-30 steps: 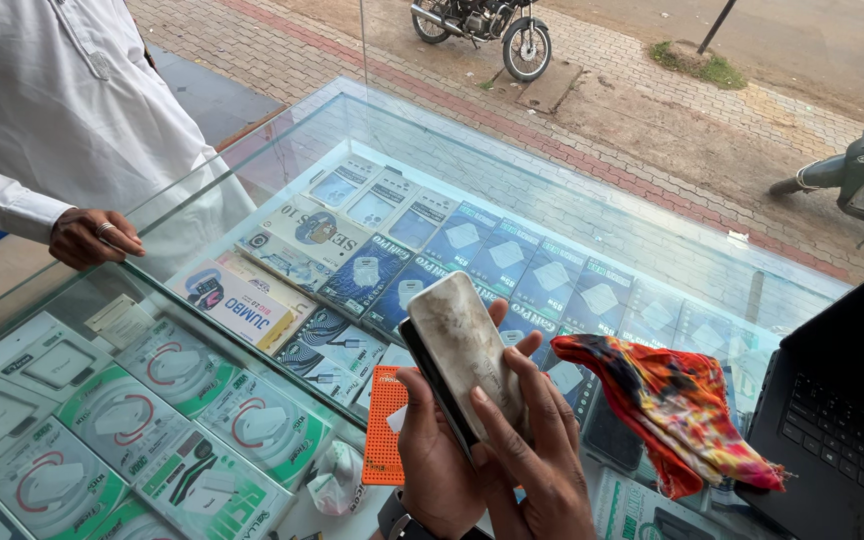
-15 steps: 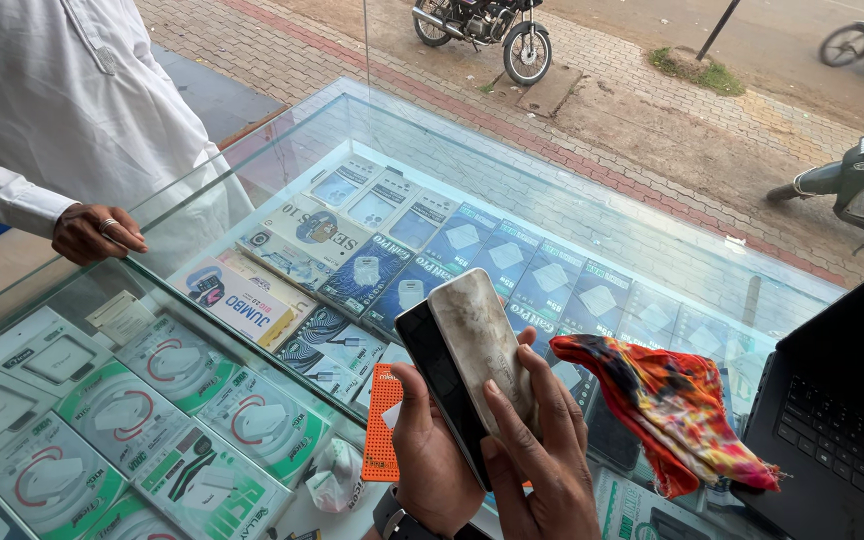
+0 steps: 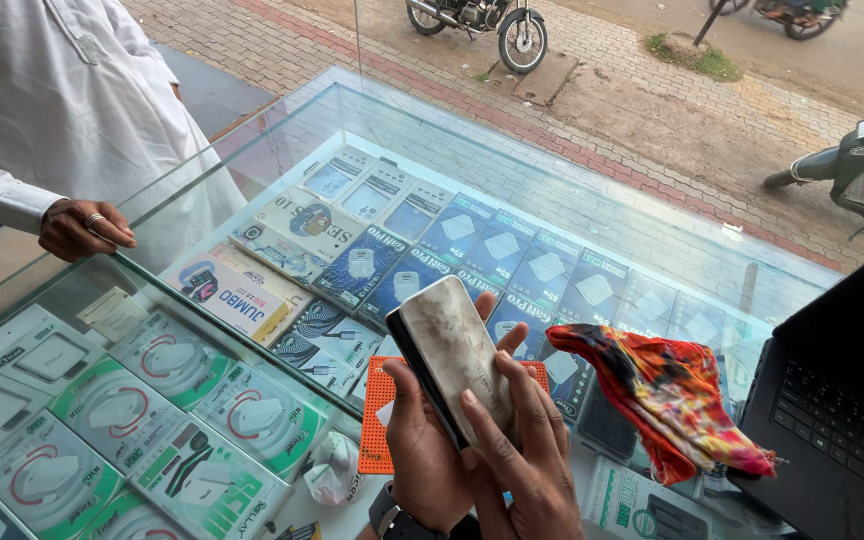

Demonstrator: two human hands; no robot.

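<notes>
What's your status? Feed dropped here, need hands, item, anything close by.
Left hand and right hand both gripping smudged phone. Colourful cloth beside it on glass counter. Another person's hand on counter edge.

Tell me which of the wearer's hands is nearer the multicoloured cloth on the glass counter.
Right. The right hand lies over the phone, its fingers just left of the multicoloured cloth. The left hand grips the phone's far side, further from it.
</notes>
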